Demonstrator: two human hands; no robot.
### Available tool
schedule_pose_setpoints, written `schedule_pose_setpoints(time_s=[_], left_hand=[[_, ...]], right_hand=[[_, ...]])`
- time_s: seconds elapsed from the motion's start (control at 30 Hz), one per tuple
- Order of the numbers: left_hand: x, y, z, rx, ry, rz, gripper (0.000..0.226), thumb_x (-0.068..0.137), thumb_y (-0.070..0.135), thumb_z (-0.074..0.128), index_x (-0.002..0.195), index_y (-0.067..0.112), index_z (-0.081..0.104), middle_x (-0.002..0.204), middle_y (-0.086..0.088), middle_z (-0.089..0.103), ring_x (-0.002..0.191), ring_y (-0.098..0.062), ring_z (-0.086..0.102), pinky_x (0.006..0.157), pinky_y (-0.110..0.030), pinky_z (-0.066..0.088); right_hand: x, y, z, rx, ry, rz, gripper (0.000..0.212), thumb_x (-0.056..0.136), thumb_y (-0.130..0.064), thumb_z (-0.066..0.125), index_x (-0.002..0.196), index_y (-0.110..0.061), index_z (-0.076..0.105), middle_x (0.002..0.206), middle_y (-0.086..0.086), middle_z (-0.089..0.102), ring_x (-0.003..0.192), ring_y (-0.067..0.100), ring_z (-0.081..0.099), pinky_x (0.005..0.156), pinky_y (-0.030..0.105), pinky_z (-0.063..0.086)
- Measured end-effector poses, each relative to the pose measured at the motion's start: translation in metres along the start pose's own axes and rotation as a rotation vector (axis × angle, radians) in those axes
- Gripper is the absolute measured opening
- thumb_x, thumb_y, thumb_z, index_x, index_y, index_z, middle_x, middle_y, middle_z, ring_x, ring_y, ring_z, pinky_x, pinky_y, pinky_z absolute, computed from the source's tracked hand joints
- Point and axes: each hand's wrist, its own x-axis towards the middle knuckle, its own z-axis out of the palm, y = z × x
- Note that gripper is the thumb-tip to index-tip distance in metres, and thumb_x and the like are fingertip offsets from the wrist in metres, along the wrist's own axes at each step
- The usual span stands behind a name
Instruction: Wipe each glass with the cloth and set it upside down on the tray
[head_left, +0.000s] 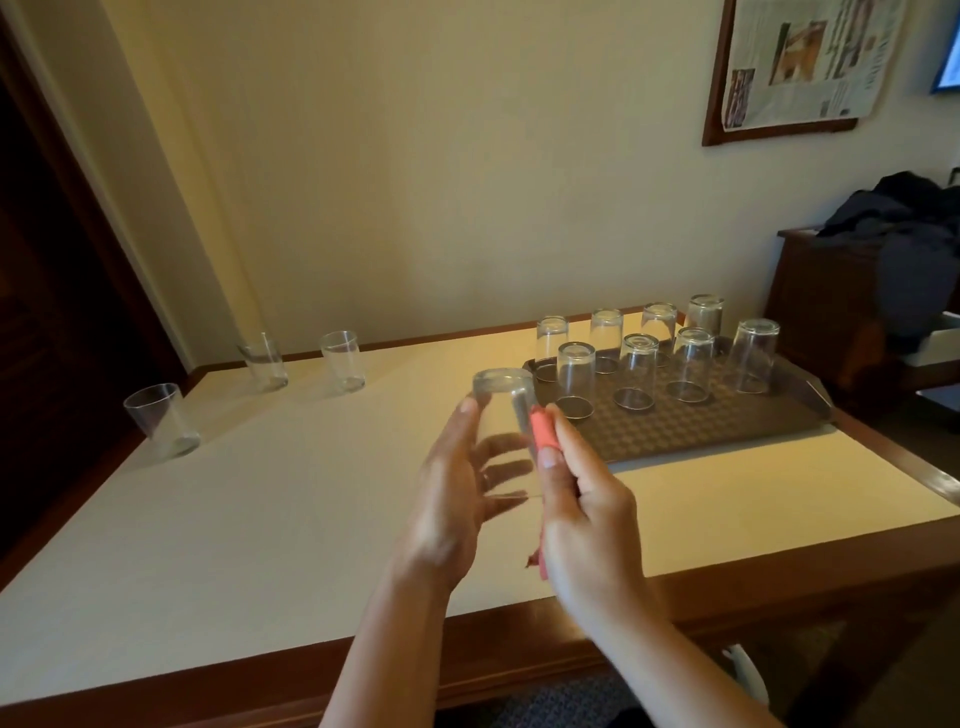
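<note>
Head camera is looking down on a clear tumbler glass (503, 415) being held base-up above the cream-topped wooden desk (260, 499), just left of the brown textured plastic tray (717, 421). The left hand (457, 499) is cupping the glass, thumb along its near side and fingers showing through the wall behind it, steadying it so the other hand can rub. The right hand (582, 499) is pinching a small coral-pink cloth (544, 428) against the glass's right side; the loose end is hanging below the palm. Whether the cloth is reaching inside the rim is hard to tell. Eight clear glasses (636, 371) are standing inverted in two rows on the tray, presumably so they drain. Three clear upright glasses (343, 361) are waiting well apart on the desk's far left, probably unwiped
</note>
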Motion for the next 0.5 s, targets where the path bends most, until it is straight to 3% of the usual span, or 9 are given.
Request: schedule_pose_setpoints(time_s=[0.03,0.1,0.2,0.3,0.4,0.5], left_hand=[[-0.002,0.000,-0.002,0.018,-0.064,-0.013,0.045,0.101,0.064,0.046,0.141,0.047,0.058,0.129,-0.016,0.070,0.119,-0.035,0.069,0.104,-0.059,0.052],[-0.003,0.001,-0.002,0.021,-0.118,0.019,0.046,0.100,0.055,0.058,0.143,0.040,0.058,0.124,-0.018,0.071,0.108,-0.034,0.071,0.089,-0.053,0.055],[-0.001,0.008,0.004,-0.009,0.046,0.115,0.052,0.082,0.056,0.074,0.126,0.029,0.069,0.101,-0.005,0.072,0.085,-0.024,0.064,0.067,-0.033,0.049],[0.002,0.009,0.005,0.037,0.143,0.100,0.044,0.086,0.073,0.062,0.110,0.039,0.076,0.106,-0.005,0.072,0.088,-0.023,0.067,0.078,-0.040,0.052],[-0.003,0.011,0.003,0.024,-0.034,-0.024,0.037,0.102,0.061,0.044,0.127,0.049,0.068,0.126,-0.004,0.074,0.115,-0.028,0.072,0.099,-0.052,0.053],[-0.004,0.013,0.003,0.000,-0.070,0.041,0.032,0.094,0.046,0.068,0.125,0.039,0.072,0.116,0.001,0.076,0.100,-0.023,0.072,0.085,-0.042,0.054]], right_hand=[[0.008,0.001,-0.004,0.007,0.018,0.031,0.036,0.102,-0.046,0.040,0.120,-0.076,0.041,0.090,-0.019,0.064,0.069,-0.006,0.055,0.068,0.026,0.053],[0.022,0.001,-0.010,0.029,0.048,0.072,0.033,0.104,-0.043,0.041,0.119,-0.072,0.043,0.106,-0.018,0.069,0.078,-0.002,0.057,0.073,0.032,0.054],[0.013,-0.008,-0.004,0.046,0.016,0.005,0.035,0.105,-0.038,0.041,0.125,-0.067,0.043,0.104,-0.017,0.068,0.074,-0.004,0.058,0.067,0.023,0.053],[-0.002,-0.010,0.004,-0.005,-0.043,-0.059,0.040,0.103,-0.033,0.040,0.128,-0.065,0.041,0.086,-0.023,0.057,0.064,-0.007,0.055,0.062,0.011,0.045],[0.017,-0.004,-0.004,-0.004,-0.001,0.025,0.038,0.104,-0.041,0.040,0.121,-0.074,0.040,0.092,-0.016,0.065,0.069,-0.007,0.054,0.068,0.022,0.050],[0.029,-0.001,-0.011,0.022,0.044,0.068,0.034,0.105,-0.038,0.041,0.135,-0.054,0.044,0.109,-0.010,0.068,0.082,-0.001,0.058,0.076,0.032,0.055]])
